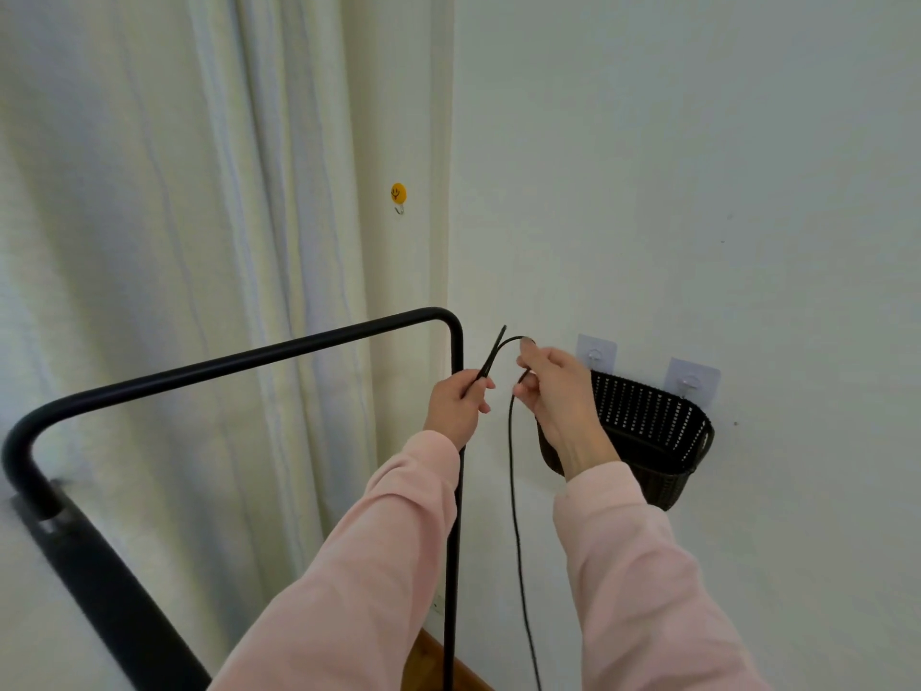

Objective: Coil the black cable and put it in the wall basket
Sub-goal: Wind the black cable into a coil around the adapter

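Pale walls meet at a corner, with a cream curtain hanging down the left side and a small yellow smiley-face hook stuck beside it. A black metal clothes rail bends across from the left edge and drops as a thin upright post just behind the left wrist; a strip of wooden floor shows at the bottom.

On the right wall the black perforated wall basket hangs from two clear adhesive hooks, its open top facing up. Nothing can be seen inside it from this angle.

The black cable is held up between both hands, just left of the basket and not touching it. The left hand has its fingers curled round a doubled stretch of cable, whose strands stick up past the fist. From there the cable arches over to the right hand, which pinches it between thumb and curled fingers (this hand covers the basket's left end). Below the right hand the rest of the cable hangs loose and uncoiled, running down between the two pink sleeves to the bottom edge
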A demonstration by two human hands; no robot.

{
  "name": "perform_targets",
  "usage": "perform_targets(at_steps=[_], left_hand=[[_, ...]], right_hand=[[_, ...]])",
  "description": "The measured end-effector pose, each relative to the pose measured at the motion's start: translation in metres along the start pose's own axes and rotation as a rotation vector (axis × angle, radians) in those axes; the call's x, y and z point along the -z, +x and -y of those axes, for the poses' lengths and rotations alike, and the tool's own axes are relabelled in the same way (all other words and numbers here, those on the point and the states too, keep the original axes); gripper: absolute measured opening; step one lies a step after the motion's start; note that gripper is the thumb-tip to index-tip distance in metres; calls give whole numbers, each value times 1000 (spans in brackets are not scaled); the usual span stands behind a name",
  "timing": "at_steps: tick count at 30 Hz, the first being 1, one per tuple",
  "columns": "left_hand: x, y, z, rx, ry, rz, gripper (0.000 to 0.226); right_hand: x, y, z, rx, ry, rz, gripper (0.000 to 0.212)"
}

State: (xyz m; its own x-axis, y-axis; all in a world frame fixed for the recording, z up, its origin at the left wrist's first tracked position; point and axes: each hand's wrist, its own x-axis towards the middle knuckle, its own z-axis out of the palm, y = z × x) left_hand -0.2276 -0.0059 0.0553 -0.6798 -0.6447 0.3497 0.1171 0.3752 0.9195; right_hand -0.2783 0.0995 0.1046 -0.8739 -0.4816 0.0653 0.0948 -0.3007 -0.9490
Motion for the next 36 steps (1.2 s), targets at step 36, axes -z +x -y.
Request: perform_targets(at_steps=[36], left_hand=[[-9,-2,-8,-15,-33,80,33]], right_hand=[[-11,10,-11,40,22,27,14]])
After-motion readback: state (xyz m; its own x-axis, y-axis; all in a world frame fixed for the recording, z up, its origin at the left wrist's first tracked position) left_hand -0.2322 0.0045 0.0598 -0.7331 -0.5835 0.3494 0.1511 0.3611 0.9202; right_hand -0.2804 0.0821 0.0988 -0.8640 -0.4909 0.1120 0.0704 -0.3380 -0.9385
